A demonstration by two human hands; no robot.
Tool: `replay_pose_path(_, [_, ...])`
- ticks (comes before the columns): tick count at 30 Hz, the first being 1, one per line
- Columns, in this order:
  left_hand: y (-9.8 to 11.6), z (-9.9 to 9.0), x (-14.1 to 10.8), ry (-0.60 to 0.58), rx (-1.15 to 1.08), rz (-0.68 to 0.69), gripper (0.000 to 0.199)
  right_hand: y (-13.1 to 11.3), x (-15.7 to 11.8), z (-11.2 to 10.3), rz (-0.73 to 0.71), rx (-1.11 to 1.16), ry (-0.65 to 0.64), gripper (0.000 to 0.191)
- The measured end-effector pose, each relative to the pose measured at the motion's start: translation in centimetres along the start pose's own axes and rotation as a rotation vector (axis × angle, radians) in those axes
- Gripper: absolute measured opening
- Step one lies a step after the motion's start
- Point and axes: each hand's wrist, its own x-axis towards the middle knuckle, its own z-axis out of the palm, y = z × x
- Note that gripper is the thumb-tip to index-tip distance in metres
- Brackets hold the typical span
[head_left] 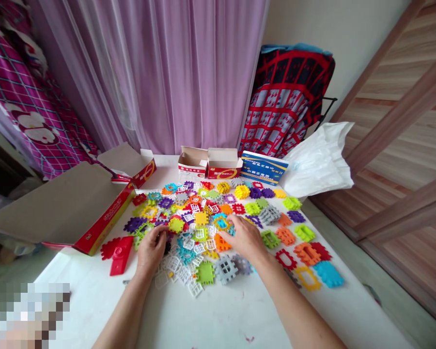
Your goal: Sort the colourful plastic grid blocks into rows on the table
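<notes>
My left hand [151,248] rests at the near left side of a heap of plastic building blocks, its fingers curled inward. A yellow-green square block [176,224] lies right by its fingertips; whatever the fingers hold is hidden. My right hand [247,237] is over the heap's right part, palm down, thumb and fingers apart. Close to its fingertips is a blue block [222,222], and an orange block [223,242] lies under the thumb. Between the hands are small white window pieces [199,234], a flat green block [205,273] and a grey window block [225,269].
Sorted blocks, such as a light-blue stack [329,274], line the table's right side. A red piece [121,256] lies left. Open cartons [90,232], small boxes [223,172], a blue box [263,168] and a white bag [319,157] stand around the edges. A pixelated patch covers the lower left.
</notes>
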Motion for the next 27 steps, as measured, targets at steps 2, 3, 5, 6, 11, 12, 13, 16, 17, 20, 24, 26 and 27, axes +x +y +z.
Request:
replay_pose_path(2, [-0.1, 0.1, -0.1, 0.004, -0.015, -0.008, 0.031, -0.5, 0.8, 0.2, -0.004, -0.063, -0.014, 0.027])
replay_pose_path(3, [-0.2, 0.1, -0.1, 0.006, -0.022, -0.012, 0.031, -0.7, 1.1, 0.4, -0.009, -0.095, -0.026, 0.025])
replay_pose_path(5, [-0.4, 0.2, -0.1, 0.008, -0.038, -0.02, 0.032, -1.0, 1.3, 0.8, -0.031, -0.157, -0.057, 0.024])
replay_pose_path(6, [-0.4, 0.3, -0.2, 0.006, -0.047, -0.023, 0.032, -1.1, 1.3, 1.0, -0.05, -0.186, -0.078, 0.024])
replay_pose_path(11, [-0.7, 0.3, -0.2, -0.009, -0.086, -0.043, 0.031, -1.6, 1.7, 0.9, -0.112, -0.24, -0.142, 0.025])
replay_pose_path(12, [-0.7, 0.3, -0.2, -0.009, -0.091, -0.049, 0.031, -1.8, 2.2, 0.7, -0.115, -0.228, -0.138, 0.024])
replay_pose_path(13, [-0.8, 0.4, -0.2, -0.009, -0.096, -0.054, 0.031, -2.0, 2.8, 0.6, -0.123, -0.214, -0.134, 0.022])
replay_pose_path(16, [-0.8, 0.4, -0.3, -0.007, -0.109, -0.063, 0.032, -2.8, 4.9, 0.9, -0.21, -0.177, -0.163, 0.019])
replay_pose_path(17, [-0.8, 0.3, -0.3, -0.006, -0.113, -0.064, 0.032, -3.1, 5.6, 1.3, -0.251, -0.169, -0.181, 0.023])
replay_pose_path(20, [-0.7, 0.3, -0.3, -0.004, -0.123, -0.064, 0.031, -3.9, 6.8, 2.6, -0.32, -0.174, -0.244, 0.038])
replay_pose_path(24, [-0.7, 0.2, -0.1, -0.009, -0.124, -0.063, 0.031, -4.6, 7.3, 3.6, -0.319, -0.222, -0.297, 0.041])
replay_pose_path(26, [-0.7, 0.1, -0.1, -0.008, -0.112, -0.068, 0.032, -4.8, 7.3, 3.5, -0.305, -0.245, -0.305, 0.039])
replay_pose_path(27, [-0.7, 0.1, -0.1, -0.003, -0.105, -0.069, 0.032, -4.9, 7.3, 3.4, -0.299, -0.254, -0.308, 0.038])
